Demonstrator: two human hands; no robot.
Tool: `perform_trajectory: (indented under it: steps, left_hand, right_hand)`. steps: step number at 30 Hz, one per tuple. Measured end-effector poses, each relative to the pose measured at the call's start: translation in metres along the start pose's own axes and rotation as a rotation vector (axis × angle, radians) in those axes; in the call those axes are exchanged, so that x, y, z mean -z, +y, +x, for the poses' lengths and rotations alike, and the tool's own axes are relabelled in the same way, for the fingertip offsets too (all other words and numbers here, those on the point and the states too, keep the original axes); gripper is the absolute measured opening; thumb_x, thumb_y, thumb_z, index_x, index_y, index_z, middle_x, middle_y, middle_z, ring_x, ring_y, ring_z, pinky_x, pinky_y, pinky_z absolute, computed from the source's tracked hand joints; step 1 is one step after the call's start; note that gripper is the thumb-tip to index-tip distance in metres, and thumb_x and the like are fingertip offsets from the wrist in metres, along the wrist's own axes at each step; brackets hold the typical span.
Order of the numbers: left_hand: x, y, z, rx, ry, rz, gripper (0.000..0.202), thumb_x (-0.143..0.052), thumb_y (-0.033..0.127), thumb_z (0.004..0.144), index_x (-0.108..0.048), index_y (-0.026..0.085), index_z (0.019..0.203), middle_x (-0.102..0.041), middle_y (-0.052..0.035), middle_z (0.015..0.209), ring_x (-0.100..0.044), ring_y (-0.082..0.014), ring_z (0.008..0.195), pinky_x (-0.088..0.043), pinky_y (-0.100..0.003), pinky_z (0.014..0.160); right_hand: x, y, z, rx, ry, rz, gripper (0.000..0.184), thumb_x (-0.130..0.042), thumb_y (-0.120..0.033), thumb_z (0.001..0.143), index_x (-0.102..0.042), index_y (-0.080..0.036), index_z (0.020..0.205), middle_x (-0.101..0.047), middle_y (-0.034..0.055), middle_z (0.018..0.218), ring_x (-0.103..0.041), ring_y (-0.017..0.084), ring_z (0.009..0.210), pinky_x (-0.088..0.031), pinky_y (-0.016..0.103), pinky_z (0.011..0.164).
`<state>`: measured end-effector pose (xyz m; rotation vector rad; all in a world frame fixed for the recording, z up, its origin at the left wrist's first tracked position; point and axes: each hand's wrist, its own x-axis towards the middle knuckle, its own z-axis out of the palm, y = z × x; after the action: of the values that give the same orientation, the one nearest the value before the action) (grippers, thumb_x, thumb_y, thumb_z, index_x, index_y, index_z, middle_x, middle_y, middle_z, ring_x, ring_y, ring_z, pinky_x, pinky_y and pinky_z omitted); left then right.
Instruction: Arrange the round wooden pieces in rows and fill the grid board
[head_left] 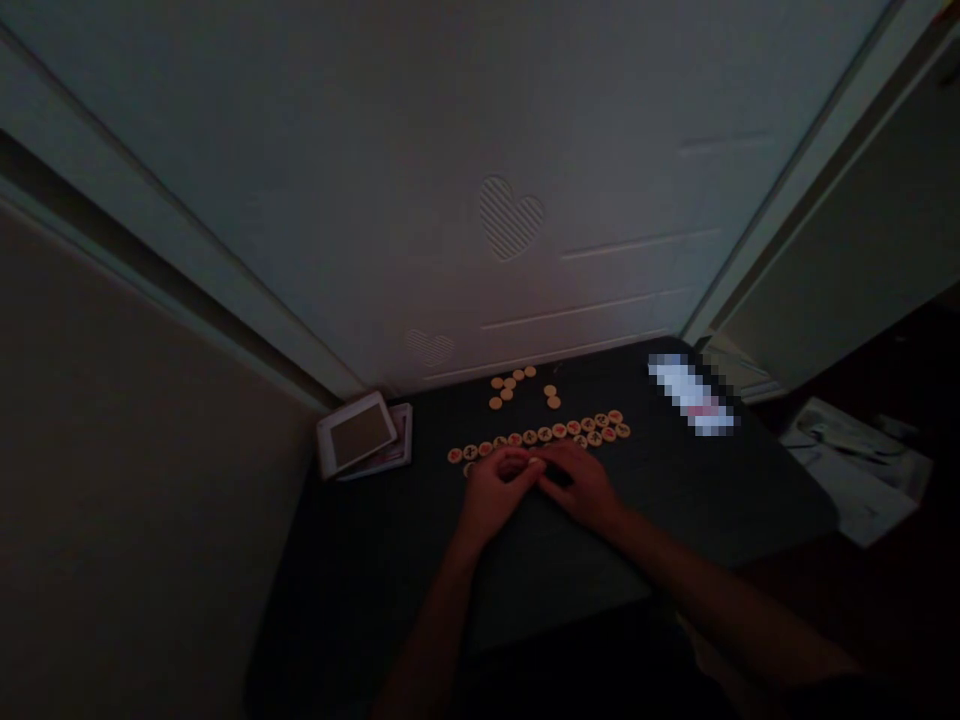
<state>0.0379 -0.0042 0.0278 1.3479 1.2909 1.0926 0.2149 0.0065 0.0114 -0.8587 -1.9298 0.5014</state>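
Rows of round Chinese chess pieces [559,431] with red or dark characters lie face up across the dark table [555,570]. At the near edge of these rows, my left hand [495,495] and my right hand [581,485] meet with fingertips together. Between them shows a small pale Chinese chess piece [534,461], which both hands appear to pinch. Part of the nearer row is hidden behind my fingers. Farther back lie several plain-looking pieces [509,384], and a pair of pieces [552,397] sits to their right.
A white-framed box or frame [356,435] rests on another flat item at the table's left edge. A bright, pixelated object [691,393] is at the back right. Behind the table stands a pale panel [510,215] with heart patterns. A white box [862,470] lies beyond the right edge.
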Motion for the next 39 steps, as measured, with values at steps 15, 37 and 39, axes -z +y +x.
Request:
perform_trajectory:
  steps: [15,37,39]
  left_hand:
    - [0.001,0.006,0.000,0.029,0.002,-0.041,0.024,-0.067,0.041,0.088,-0.072,0.019,0.097,-0.078,-0.0052,0.093,-0.074,-0.0181,0.078,-0.062,-0.029,0.070]
    - [0.015,0.009,0.000,-0.112,-0.006,0.088,0.021,-0.070,0.039,0.086,-0.072,0.022,0.099,-0.077,-0.0053,0.103,-0.074,-0.0208,0.097,-0.059,-0.039,0.094]
    - [0.030,0.011,-0.002,-0.095,0.028,0.164,0.024,-0.069,0.041,0.086,-0.073,0.023,0.102,-0.078,-0.0049,0.104,-0.074,-0.0212,0.095,-0.059,-0.039,0.092]
  right_hand:
    - [0.000,0.003,-0.001,-0.019,0.017,-0.005,0.036,-0.066,-0.025,0.094,-0.063,-0.027,0.129,-0.072,0.0076,0.112,-0.068,0.022,0.100,-0.057,0.038,0.089]
    - [0.000,0.003,0.001,0.057,-0.023,0.004,0.040,-0.057,-0.019,0.098,-0.059,-0.029,0.136,-0.071,0.0062,0.120,-0.066,0.022,0.109,-0.054,0.040,0.097]
    - [0.001,0.001,0.001,0.048,-0.026,0.002,0.035,-0.055,-0.018,0.098,-0.063,-0.029,0.131,-0.072,0.0054,0.113,-0.067,0.020,0.103,-0.055,0.039,0.094]
